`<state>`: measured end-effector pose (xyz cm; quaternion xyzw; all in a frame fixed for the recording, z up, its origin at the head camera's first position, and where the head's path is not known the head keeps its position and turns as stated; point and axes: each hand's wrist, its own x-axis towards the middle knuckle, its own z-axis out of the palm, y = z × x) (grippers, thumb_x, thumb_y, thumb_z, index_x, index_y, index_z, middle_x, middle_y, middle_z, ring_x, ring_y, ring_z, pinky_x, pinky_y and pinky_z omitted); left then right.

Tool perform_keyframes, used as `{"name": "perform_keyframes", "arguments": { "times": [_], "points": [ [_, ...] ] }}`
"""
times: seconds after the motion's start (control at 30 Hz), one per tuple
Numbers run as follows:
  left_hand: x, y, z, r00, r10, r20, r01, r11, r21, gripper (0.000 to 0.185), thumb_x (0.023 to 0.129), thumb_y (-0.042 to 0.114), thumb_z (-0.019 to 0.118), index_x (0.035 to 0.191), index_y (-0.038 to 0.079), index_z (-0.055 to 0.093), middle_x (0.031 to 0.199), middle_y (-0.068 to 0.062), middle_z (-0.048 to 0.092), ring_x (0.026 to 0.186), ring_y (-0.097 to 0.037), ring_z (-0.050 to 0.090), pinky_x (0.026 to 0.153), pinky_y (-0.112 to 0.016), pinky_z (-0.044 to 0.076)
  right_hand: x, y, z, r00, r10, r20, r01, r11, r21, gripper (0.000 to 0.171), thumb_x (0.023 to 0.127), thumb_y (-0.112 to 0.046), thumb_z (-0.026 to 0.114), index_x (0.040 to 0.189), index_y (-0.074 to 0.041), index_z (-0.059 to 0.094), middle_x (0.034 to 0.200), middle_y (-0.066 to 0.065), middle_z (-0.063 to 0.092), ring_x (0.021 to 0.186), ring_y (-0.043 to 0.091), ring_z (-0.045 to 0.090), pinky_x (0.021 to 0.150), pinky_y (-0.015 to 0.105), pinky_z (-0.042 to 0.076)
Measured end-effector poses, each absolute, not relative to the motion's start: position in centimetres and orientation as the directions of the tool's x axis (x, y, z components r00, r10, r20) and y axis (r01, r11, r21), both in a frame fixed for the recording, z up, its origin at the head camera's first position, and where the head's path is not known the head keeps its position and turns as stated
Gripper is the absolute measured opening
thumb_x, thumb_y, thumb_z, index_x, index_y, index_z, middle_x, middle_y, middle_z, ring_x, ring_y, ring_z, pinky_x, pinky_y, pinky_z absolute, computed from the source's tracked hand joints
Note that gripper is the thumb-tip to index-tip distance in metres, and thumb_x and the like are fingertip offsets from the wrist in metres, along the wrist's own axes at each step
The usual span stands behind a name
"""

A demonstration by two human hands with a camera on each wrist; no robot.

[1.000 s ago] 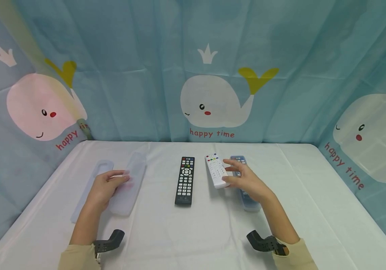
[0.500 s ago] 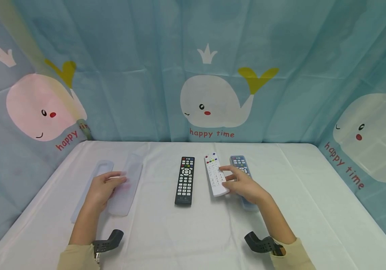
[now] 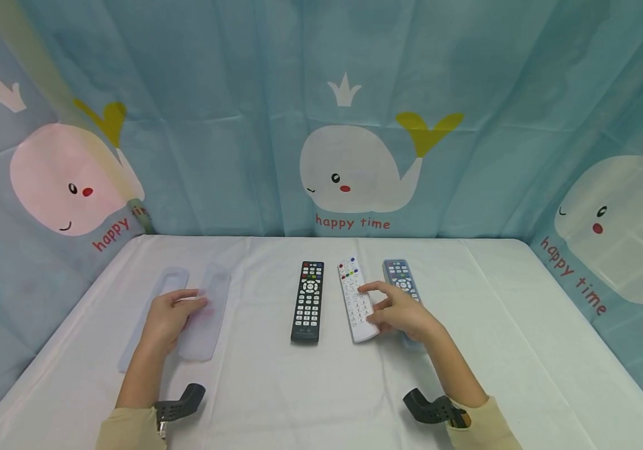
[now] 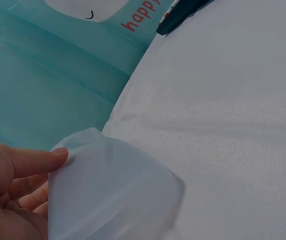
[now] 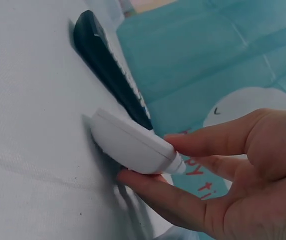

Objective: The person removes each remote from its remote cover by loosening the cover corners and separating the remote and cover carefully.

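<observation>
My left hand (image 3: 168, 317) pinches a translucent plastic remote cover (image 3: 207, 325) by its left edge at the left of the table. In the left wrist view, thumb and fingers meet on that thin cover (image 4: 115, 187). My right hand (image 3: 402, 312) holds a white remote control (image 3: 355, 297) by its right side, buttons up, low over the cloth. Seen from the right wrist, the white remote (image 5: 133, 142) sits between thumb and fingers, close to the table. Partly behind the right hand lies another remote in a bluish clear cover (image 3: 398, 270).
A black remote (image 3: 307, 303) lies in the middle of the white-clothed table (image 3: 299, 394). A second translucent cover (image 3: 155, 297) lies at the left, partly hidden by the left hand. A blue whale-print curtain (image 3: 214, 156) stands behind the table.
My right hand has brought the white remote lower and nearer, slightly to the left. The cover in my left hand has shifted a little left and down.
</observation>
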<state>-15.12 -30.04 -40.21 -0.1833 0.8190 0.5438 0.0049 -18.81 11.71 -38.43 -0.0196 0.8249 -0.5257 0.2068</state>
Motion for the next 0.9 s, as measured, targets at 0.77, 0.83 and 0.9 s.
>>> {"name": "perform_keyframes", "arguments": {
  "times": [0.77, 0.83, 0.9],
  "points": [
    [-15.34, -29.91, -41.02, -0.905, -0.375, -0.201, -0.343, 0.361, 0.867, 0.051, 0.105, 0.014, 0.061, 0.147, -0.013, 0.050, 0.136, -0.037, 0.058, 0.129, -0.050, 0.056, 0.114, -0.064, 0.044, -18.51, 11.68, -38.57, -0.925, -0.227, -0.306, 0.144, 0.533, -0.833, 0.055, 0.090, 0.008, 0.074, 0.142, -0.003, 0.060, 0.100, 0.018, 0.066, 0.080, 0.023, 0.064, 0.067, 0.030, 0.058],
    [-15.28, -29.88, -40.90, -0.904, -0.376, -0.202, -0.344, 0.363, 0.866, 0.050, 0.106, 0.012, 0.059, 0.149, -0.012, 0.048, 0.145, -0.039, 0.052, 0.137, -0.051, 0.051, 0.116, -0.063, 0.042, -18.49, 11.66, -38.51, -0.925, -0.225, -0.307, 0.145, 0.537, -0.831, 0.055, 0.090, 0.007, 0.074, 0.142, -0.003, 0.060, 0.101, 0.019, 0.066, 0.080, 0.023, 0.064, 0.067, 0.030, 0.058],
    [-15.21, -29.83, -40.75, -0.904, -0.376, -0.202, -0.344, 0.363, 0.866, 0.049, 0.107, 0.011, 0.057, 0.149, -0.012, 0.048, 0.151, -0.038, 0.048, 0.142, -0.051, 0.048, 0.117, -0.061, 0.041, -18.47, 11.63, -38.47, -0.925, -0.221, -0.310, 0.148, 0.542, -0.828, 0.055, 0.090, 0.007, 0.074, 0.142, -0.004, 0.060, 0.102, 0.019, 0.066, 0.080, 0.023, 0.064, 0.067, 0.030, 0.058]
  ]
}}
